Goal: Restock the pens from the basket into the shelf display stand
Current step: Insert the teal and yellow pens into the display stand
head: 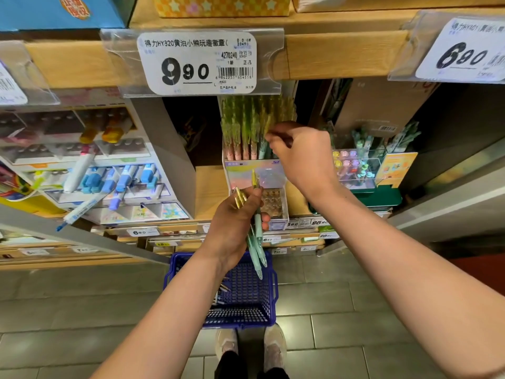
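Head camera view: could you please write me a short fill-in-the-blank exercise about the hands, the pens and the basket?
1. The left hand holds a bundle of pens above the ____ basket on the floor.
2. The right hand pinches a pen at the display stand, higher than the ____ hand.
3. The price tag above the display stand reads ____.
Missing words: blue; left; 9.90

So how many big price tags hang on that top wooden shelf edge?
3. The left tag is cut off at the frame's edge, the 9.90 tag hangs in the middle, and the 6.80 tag is at the right. More may hang beyond view.
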Tool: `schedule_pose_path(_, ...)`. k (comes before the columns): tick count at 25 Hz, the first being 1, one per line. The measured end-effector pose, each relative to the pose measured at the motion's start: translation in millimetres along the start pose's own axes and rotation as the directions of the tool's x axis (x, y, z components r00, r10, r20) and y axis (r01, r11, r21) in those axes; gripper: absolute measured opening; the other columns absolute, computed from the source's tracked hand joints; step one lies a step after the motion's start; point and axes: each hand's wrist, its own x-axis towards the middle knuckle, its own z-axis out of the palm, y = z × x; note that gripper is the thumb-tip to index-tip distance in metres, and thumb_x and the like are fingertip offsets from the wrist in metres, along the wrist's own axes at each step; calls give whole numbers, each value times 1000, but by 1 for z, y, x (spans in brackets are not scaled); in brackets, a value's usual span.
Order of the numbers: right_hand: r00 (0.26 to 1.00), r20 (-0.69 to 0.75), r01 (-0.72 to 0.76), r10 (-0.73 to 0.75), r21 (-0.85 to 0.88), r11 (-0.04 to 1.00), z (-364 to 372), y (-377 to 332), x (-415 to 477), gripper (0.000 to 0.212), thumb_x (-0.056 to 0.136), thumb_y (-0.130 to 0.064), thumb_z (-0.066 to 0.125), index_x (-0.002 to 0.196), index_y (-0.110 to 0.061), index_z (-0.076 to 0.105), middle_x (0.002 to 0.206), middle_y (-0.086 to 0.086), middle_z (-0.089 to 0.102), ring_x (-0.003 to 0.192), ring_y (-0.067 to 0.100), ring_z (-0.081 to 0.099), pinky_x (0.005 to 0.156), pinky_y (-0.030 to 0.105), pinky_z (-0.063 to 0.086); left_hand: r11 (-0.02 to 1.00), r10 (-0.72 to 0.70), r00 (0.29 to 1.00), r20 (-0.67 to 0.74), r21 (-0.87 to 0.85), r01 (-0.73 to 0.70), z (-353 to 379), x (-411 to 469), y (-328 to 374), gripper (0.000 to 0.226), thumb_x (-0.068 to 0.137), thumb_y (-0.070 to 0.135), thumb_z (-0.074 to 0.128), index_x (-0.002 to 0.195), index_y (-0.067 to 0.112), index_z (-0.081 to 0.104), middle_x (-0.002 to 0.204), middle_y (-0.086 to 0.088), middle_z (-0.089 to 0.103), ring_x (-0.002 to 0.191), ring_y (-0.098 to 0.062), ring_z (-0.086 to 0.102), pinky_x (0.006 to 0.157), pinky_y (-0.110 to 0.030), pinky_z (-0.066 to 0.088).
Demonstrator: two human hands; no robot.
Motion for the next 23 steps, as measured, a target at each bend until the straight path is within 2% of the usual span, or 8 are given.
schedule_pose_path(2,1000,17,-2,2,-43,999,3,0,2,22,98,-27,63,101,-14,79,88,5,76,78,16,69,71,23,50,1000,19,1000,1,-12,-19,0,-1,1,33,101,24,60,124,1,60,76,-1,60,58,-16,59,51,-25,51)
schedule_pose_path(6,998,55,-20,28,-134,991,7,-2,4,25,99,-31,61,100,-14,79,83,7,75,71,18,65,60,17,36,998,61,998,33,5,-61,0,-1,4,40,103,30,55,134,5,57,78,0,62,58,-14,57,51,-24,49)
schedule_pose_path(9,996,70,-39,47,-119,992,6,-5,4,25,98,-33,61,100,-15,79,83,7,75,75,20,68,66,24,48,995,95,994,55,37,-98,0,0,6,36,104,33,52,132,13,62,79,2,62,58,-12,52,52,-22,47)
schedule_pose_path(12,978,147,-153,151,-1,988,3,-5,-4,26,95,-39,66,90,-16,78,77,0,74,73,14,70,74,29,57,993,110,991,73,41,-114,1,0,7,33,105,34,51,129,15,64,80,2,62,59,-11,49,53,-22,46)
schedule_pose_path(15,890,389,-323,236,175,930,-2,-4,-25,29,91,-51,67,86,-25,77,76,-8,74,70,3,70,72,29,59,989,127,988,91,66,-133,3,-1,9,28,105,34,51,119,15,66,82,2,64,58,-11,51,53,-22,46)
schedule_pose_path(17,841,477,-428,258,292,856,-2,-1,-35,15,89,-45,72,93,-31,78,82,-14,75,76,-2,69,76,26,58,988,125,987,101,78,-133,4,-2,10,27,105,33,51,114,13,66,83,1,65,58,-12,52,53,-23,48)
schedule_pose_path(19,825,480,-501,299,376,779,-2,2,-37,14,88,-33,77,100,-27,77,86,-12,75,78,0,68,81,26,57,987,113,987,113,106,-125,5,-3,9,27,105,33,51,112,12,67,84,-1,67,61,-14,55,57,-24,50)
schedule_pose_path(23,795,497,-581,348,461,670,-5,4,-35,14,92,-21,72,105,-18,75,84,-5,74,72,5,67,70,22,55,992,51,995,82,115,-60,6,-4,7,36,105,39,48,115,9,66,83,-5,71,67,-18,65,64,-29,58)
